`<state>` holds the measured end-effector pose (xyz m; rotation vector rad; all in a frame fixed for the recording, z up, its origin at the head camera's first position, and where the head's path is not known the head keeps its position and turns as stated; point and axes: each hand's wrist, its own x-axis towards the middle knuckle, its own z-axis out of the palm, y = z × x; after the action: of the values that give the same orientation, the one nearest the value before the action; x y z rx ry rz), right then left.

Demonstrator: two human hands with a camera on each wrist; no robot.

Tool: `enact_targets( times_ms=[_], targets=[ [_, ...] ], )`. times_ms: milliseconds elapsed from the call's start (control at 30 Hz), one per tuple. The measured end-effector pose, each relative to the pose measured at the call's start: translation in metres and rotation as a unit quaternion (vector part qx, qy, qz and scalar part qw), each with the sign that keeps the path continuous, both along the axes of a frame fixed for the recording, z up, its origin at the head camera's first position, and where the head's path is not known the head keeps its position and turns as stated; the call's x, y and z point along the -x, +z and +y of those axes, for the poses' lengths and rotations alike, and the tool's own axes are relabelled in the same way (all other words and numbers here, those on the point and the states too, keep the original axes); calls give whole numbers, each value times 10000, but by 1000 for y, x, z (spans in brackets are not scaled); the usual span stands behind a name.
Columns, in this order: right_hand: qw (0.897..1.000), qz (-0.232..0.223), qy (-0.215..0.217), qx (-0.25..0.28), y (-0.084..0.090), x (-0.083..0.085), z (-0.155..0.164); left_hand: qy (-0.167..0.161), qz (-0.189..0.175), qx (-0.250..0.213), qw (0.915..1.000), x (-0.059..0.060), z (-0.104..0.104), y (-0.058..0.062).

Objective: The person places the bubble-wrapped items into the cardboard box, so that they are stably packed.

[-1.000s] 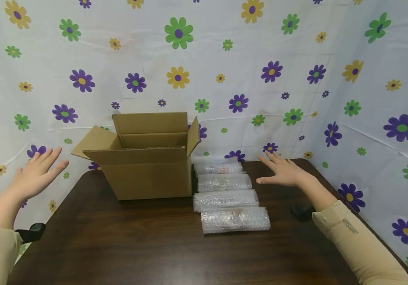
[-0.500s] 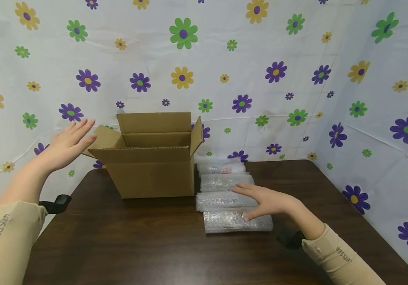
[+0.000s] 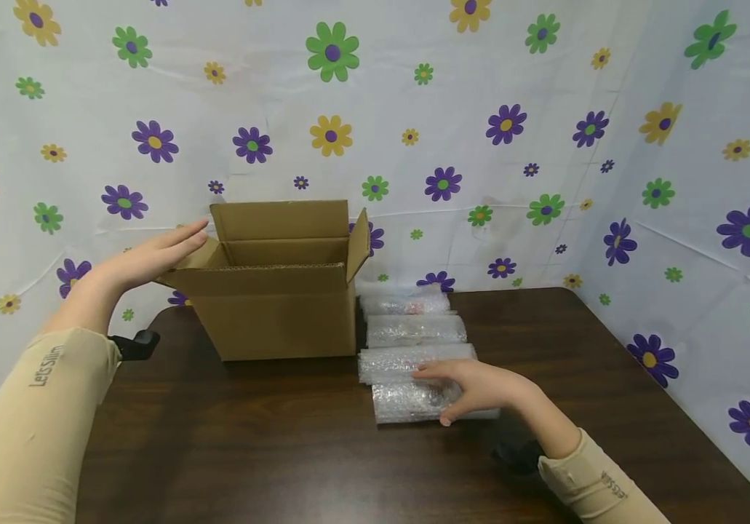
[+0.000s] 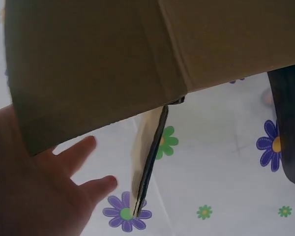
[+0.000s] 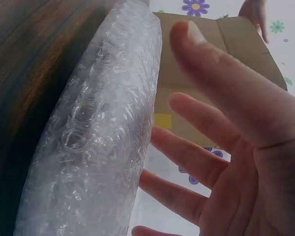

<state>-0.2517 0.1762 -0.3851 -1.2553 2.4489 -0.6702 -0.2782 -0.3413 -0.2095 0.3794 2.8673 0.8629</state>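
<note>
Neither hand grips anything at this moment. At the left, the left hand is held flat and open in the air, fingers straight, its fingertips at the folded-out left flap of the cardboard box; the left wrist view shows the spread fingers just under that flap, though contact is hard to tell. That box stands open-topped on the dark wooden table, toward its far edge and left of the middle, with all four flaps up or splayed outward.

Just right of the box, four bubble-wrapped rolls lie side by side in a row running from the far edge toward the near edge. The nearest bubble-wrapped roll carries the right hand, which lies over its right part with fingers loosely extended and the thumb at its near side; the right wrist view shows the open palm beside the wrap, fingers not yet closed round it. Next behind it lies the second roll, and its wrap meets the fingertips.

Flower-printed sheeting hangs behind the table and along its right edge.
</note>
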Motion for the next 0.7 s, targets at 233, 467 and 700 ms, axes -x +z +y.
enact_targets(
  times_ms=[233, 467, 700],
  targets=[
    [9999, 83, -58, -120, -2, -1, 0, -16, -544, 228, 9983, 8, -2, -5],
    [9989, 255, -182, -360, -2, -4, -2, -138, -831, 322, 9959, 5, -7, -11],
    [9975, 495, -245, -434, -1, -7, -4, -284, -1136, 455, 9921, -1, -7, -17]
  ],
)
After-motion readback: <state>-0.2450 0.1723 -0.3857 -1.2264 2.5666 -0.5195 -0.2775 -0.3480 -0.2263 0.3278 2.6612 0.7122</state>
